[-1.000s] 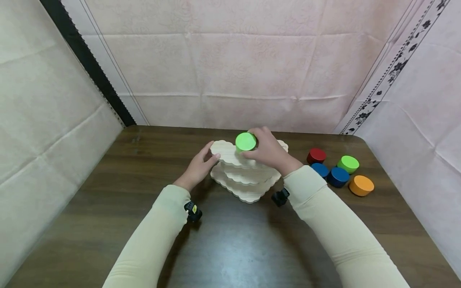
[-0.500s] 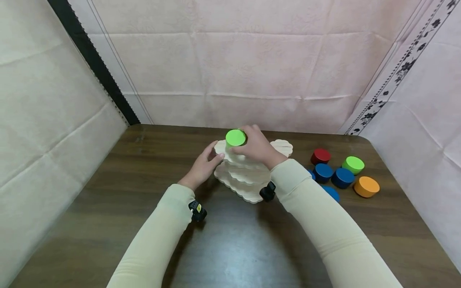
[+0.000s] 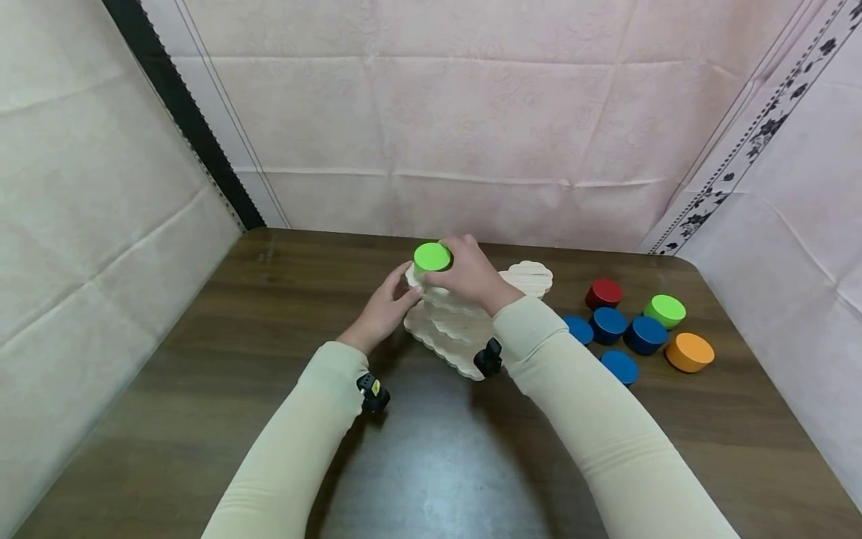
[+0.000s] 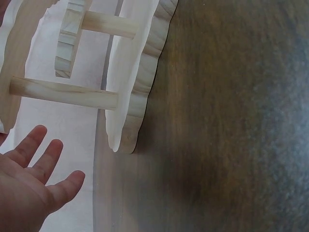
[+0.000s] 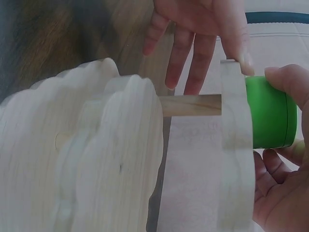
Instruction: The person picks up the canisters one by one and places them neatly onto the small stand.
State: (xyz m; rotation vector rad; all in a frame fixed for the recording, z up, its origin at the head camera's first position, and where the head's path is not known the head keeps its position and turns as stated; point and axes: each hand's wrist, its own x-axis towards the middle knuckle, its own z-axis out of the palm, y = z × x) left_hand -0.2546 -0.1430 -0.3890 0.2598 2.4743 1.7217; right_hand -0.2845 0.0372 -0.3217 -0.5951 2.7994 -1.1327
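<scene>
A tiered stand (image 3: 447, 337) of pale wood, its layers scalloped like clouds and joined by round posts (image 5: 193, 105), stands at the back middle of the table. My right hand (image 3: 465, 273) grips a green cylinder (image 3: 432, 257) between thumb and fingers at the left end of the top tier. In the right wrist view, the base of this green cylinder (image 5: 270, 113) is right against the top tier (image 5: 236, 145), and a thin line runs round it near its upper end. My left hand (image 3: 384, 311) touches the top tier's left edge, its other fingers (image 4: 72, 181) spread and extended.
Right of the stand sit a red cylinder (image 3: 604, 293), a green one beside the blue ones, several blue cylinders (image 3: 646, 335) and an orange cylinder (image 3: 690, 352). Pale cloth (image 3: 471, 135) hangs behind the table's back edge and along both sides.
My right hand has carried the green cylinder leftward along the top tier to its left end. Blue cylinders that the right arm covered have come into view. My left hand stays at the edge.
</scene>
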